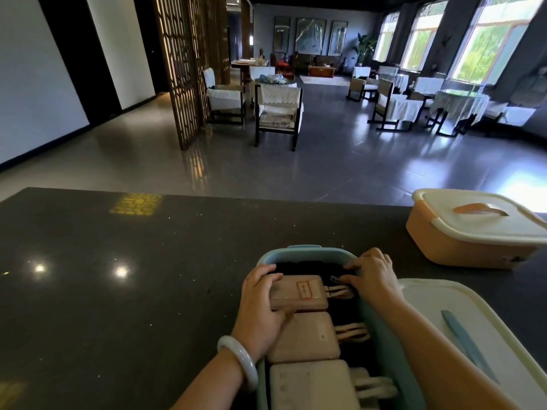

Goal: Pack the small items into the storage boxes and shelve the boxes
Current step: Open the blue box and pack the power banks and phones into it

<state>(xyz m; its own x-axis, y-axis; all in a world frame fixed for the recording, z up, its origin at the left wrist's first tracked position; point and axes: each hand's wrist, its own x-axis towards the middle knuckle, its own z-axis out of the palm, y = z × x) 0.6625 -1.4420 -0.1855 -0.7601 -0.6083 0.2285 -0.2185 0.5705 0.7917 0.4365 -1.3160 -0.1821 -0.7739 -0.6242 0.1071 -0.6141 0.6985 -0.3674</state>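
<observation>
An open blue storage box stands on the dark counter in front of me. Three flat beige pouches with corded ends lie inside it in a row. My left hand grips the farthest pouch, the one with a red-framed label, thumb under its near edge. My right hand rests on the box's right rim, fingertips pinching something small and dark at that pouch's cord end. The middle pouch and the nearest pouch lie flat. The box's white lid with a blue handle lies to the right.
An orange storage box with its white lid on stands at the counter's far right. The dark counter stretches to the left. Beyond it lies a tiled floor with chairs, tables and a wooden lattice screen.
</observation>
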